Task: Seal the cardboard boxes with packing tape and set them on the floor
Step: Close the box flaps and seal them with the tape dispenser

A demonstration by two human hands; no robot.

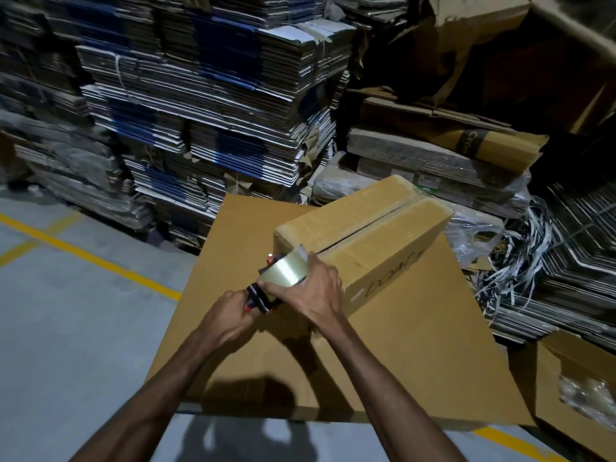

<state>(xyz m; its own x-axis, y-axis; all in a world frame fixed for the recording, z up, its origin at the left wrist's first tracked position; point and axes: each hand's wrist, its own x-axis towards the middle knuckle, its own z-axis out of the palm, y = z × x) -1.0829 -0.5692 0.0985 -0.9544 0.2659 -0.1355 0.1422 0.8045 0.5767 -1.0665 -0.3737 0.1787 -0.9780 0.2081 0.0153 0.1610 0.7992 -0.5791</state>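
Two hands at box (363, 235) near edge, left hand (230, 316) grip grasping dispenser handle (258, 300), right hand (315, 288) clasping tape roll (285, 273)

A cardboard box (363, 241) lies on a large cardboard sheet (416, 345) spread over the floor (83, 311). At the box's near end sits a tape dispenser (280, 278), the left hand (230, 315) on its handle, the right hand (313, 288) over its roll. Stacks of flattened cartons (200, 111) rise behind; an open carton (580, 378) stands right.
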